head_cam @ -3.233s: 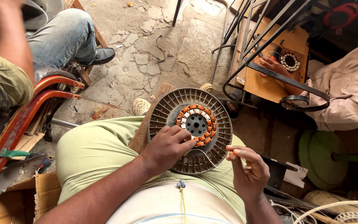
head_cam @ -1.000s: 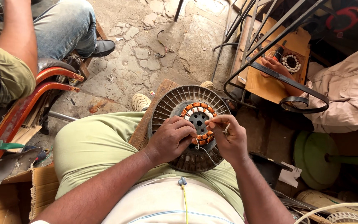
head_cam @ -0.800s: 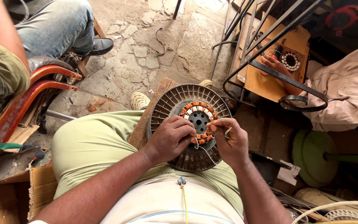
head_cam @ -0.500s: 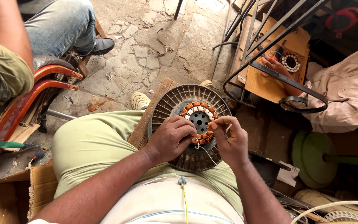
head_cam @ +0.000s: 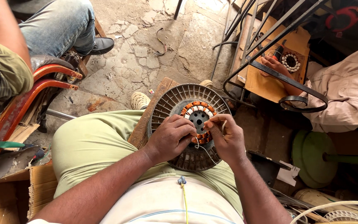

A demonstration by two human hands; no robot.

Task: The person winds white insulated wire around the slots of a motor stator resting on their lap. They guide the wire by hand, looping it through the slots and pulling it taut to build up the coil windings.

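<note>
Both hands meet over the round motor stator (head_cam: pixel 175 99) lying on the person's lap. The left hand (head_cam: pixel 171 137) presses its copper windings (head_cam: pixel 195 105); the right hand (head_cam: pixel 225 139) pinches a thin wire (head_cam: pixel 199 145) beside them.

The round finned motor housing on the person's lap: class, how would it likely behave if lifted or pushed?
The motor housing looks like ribbed metal with copper windings, so probably stiff and heavy for its size. Lying flat on the lap, it seems unlikely to roll. The thin wire beneath the hands looks floppy and easily snagged.
</note>
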